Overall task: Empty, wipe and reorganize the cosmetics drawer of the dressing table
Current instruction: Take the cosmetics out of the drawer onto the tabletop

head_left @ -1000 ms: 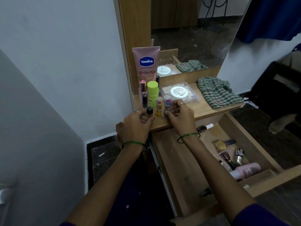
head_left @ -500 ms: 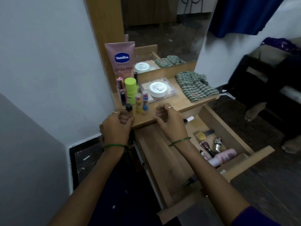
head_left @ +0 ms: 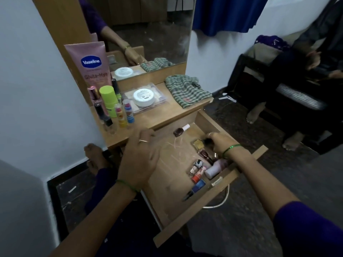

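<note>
1. Head view shows the emptying step in hand: several cosmetics stand on the surface [head_left: 159, 117], others lie in the open drawer [head_left: 206, 206].
2. Right hand [head_left: 220, 143] reaches into the drawer; its fingers curl round a small dark item [head_left: 207, 141], blurred, beside a gold compact [head_left: 198, 144]. Bottles and tubes [head_left: 199, 171] lie just below the fingers.
3. Left hand [head_left: 139, 162] hovers over the drawer's bare left part, fingers loosely spread, holding nothing.
4. Next move, by judgement: lift the pinched item to the surface, then clear the remaining items.
5. On the surface: a Vaseline tube [head_left: 91, 65], a white jar [head_left: 143, 97], a checked cloth [head_left: 187, 89], likely for wiping.
6. Room: a mirror [head_left: 148, 30], a blue curtain [head_left: 228, 13], a seated person's feet [head_left: 291, 145].
</note>
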